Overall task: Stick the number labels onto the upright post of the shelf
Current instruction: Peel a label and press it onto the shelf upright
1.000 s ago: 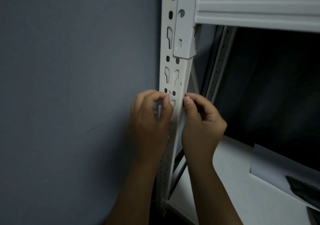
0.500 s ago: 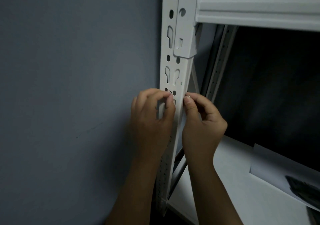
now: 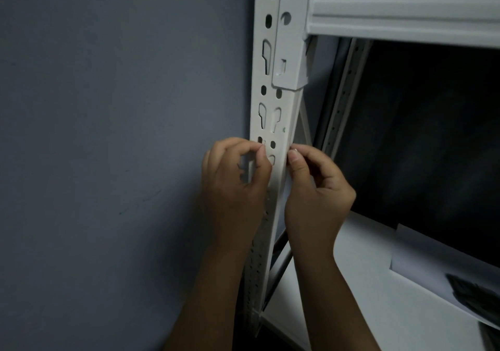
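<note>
A dim view looking down along a white metal upright post of a shelf, which stands just beside a grey-blue wall on the left. The post is punched with keyhole slots and small round holes. At the top, a ribbed white shelf beam hooks into it through a bracket.

Both hands meet at the post, a little below that bracket. The left hand has its fingers curled, thumb and forefinger tips pinched together against the post's front face, beside a round hole. The right hand is curled too, its thumb pressed at the post's right edge. The number label itself is too small and pale to make out; it seems to be at the fingertips, on or almost on the post, but I cannot tell which hand has it.

To the right and lower, a white shelf board carries a pale sheet of paper.

To do this step well, the label probably needs to sit on flat metal between the holes, not bridging a slot. Lining it up square with the post's edge, then rubbing it down from one end to the other, should keep it from wrinkling or lifting. The low light makes checking by touch worthwhile.
</note>
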A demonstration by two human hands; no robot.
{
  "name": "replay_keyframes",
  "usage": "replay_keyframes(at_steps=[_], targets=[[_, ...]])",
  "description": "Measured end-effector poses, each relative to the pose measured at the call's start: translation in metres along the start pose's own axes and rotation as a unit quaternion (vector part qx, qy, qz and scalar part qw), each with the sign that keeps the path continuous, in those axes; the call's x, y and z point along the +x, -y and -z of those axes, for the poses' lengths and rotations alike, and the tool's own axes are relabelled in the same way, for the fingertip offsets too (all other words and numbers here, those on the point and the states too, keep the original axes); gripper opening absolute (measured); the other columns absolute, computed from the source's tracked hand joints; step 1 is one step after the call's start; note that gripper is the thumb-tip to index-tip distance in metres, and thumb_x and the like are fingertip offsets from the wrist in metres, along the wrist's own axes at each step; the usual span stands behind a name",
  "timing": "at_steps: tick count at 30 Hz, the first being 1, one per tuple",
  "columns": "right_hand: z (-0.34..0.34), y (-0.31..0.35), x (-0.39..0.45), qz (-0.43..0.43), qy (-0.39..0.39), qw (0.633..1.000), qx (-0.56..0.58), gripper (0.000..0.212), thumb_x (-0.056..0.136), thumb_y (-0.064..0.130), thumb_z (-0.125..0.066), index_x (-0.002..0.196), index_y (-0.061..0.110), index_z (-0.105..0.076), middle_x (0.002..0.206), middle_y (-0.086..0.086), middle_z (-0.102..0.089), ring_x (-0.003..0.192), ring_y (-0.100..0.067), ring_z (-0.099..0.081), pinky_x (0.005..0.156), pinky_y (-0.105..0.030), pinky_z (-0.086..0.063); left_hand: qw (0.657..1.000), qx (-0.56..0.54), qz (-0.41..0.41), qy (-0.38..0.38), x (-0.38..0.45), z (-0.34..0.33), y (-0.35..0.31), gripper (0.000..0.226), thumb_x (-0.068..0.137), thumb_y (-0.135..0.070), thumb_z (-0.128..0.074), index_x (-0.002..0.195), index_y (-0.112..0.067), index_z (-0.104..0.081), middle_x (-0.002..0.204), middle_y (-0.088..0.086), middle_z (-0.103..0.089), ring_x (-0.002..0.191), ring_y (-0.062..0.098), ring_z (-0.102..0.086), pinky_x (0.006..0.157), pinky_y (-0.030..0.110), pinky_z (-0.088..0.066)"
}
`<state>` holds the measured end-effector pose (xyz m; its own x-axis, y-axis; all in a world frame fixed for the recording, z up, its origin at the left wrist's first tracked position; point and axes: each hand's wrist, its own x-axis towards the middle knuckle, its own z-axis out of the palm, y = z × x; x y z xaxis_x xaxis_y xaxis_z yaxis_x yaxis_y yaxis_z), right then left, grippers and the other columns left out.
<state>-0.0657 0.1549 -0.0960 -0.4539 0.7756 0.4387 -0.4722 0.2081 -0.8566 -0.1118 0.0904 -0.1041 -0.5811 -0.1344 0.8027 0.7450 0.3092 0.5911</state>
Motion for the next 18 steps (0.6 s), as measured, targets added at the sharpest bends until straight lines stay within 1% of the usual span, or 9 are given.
replay_keyframes(at_steps=[4, 8, 11, 13, 15, 17, 18], targets=[[0.0, -0.001, 0.0, 0.0, 0.0, 1.0, 0.0, 0.021, 0.088, 0.006, -0.066, 0.088, 0.027, -0.07, 0.089, 0.005, -0.072, 0.086, -0.005, -0.067, 0.074, -0.012, -0.051, 1.0, 0.001, 0.006, 0.003, 0.0, 0.002, 0.001, 0.018, 0.086, -0.03, -0.055, 0.086, -0.016, -0.065, 0.094, -0.01, -0.054, 0.084, 0.02, -0.058, 0.062, 0.041, -0.053], [0.0, -0.001, 0.0, 0.002, -0.003, 1.0, 0.002, 0.02, 0.088, 0.006, -0.066, 0.088, 0.026, -0.07, 0.09, 0.003, -0.072, 0.087, -0.006, -0.067, 0.073, -0.011, -0.05, 1.0, -0.005, 0.0, -0.008, 0.0, 0.003, 0.001, 0.019, 0.087, -0.029, -0.055, 0.086, -0.012, -0.065, 0.094, -0.006, -0.055, 0.083, 0.023, -0.059, 0.063, 0.042, -0.052], [0.0, -0.002, 0.0, 0.0, 0.0, 1.0, 0.004, 0.019, 0.088, 0.006, -0.066, 0.089, 0.025, -0.071, 0.09, 0.004, -0.072, 0.087, -0.006, -0.067, 0.074, -0.011, -0.051, 1.0, -0.002, 0.003, -0.012, 0.0, 0.005, 0.001, 0.02, 0.086, -0.029, -0.054, 0.086, -0.012, -0.065, 0.094, -0.006, -0.055, 0.082, 0.022, -0.059, 0.063, 0.039, -0.053], [0.0, -0.002, 0.0, 0.004, 0.0, 1.0, 0.001, 0.019, 0.088, 0.007, -0.066, 0.089, 0.025, -0.07, 0.089, 0.005, -0.072, 0.088, -0.007, -0.067, 0.075, -0.013, -0.052, 1.0, 0.0, 0.012, -0.011, 0.001, 0.007, 0.0, 0.019, 0.086, -0.03, -0.054, 0.085, -0.014, -0.064, 0.094, -0.009, -0.054, 0.081, 0.021, -0.059, 0.062, 0.035, -0.053], [0.0, -0.002, 0.001, 0.007, 0.001, 1.0, -0.002, 0.019, 0.088, 0.007, -0.066, 0.09, 0.025, -0.071, 0.09, 0.005, -0.072, 0.088, -0.006, -0.067, 0.076, -0.012, -0.052, 0.999, -0.012, 0.029, -0.018, 0.002, 0.008, -0.004, 0.011, 0.086, -0.029, -0.055, 0.085, -0.02, -0.062, 0.092, -0.014, -0.053, 0.08, 0.019, -0.059, 0.063, 0.026, -0.051], [0.002, -0.003, 0.0, 0.019, 0.006, 1.0, -0.009, 0.017, 0.088, 0.006, -0.066, 0.093, 0.022, -0.071, 0.091, 0.005, -0.072, 0.088, -0.005, -0.067, 0.076, -0.012, -0.051, 0.998, -0.035, 0.051, -0.032, 0.005, 0.01, -0.011, 0.004, 0.087, -0.025, -0.058, 0.084, -0.024, -0.06, 0.091, -0.02, -0.052, 0.078, 0.01, -0.058, 0.061, 0.014, -0.047], [0.002, -0.002, 0.0, 0.036, 0.009, 0.999, -0.02, 0.017, 0.087, 0.006, -0.067, 0.095, 0.022, -0.071, 0.091, 0.006, -0.071, 0.089, -0.004, -0.067, 0.077, -0.012, -0.051, 0.997, -0.045, 0.058, -0.033, 0.007, 0.011, -0.015, 0.005, 0.089, -0.023, -0.059, 0.084, -0.024, -0.06, 0.091, -0.02, -0.052, 0.078, 0.005, -0.057, 0.062, 0.011, -0.046]])
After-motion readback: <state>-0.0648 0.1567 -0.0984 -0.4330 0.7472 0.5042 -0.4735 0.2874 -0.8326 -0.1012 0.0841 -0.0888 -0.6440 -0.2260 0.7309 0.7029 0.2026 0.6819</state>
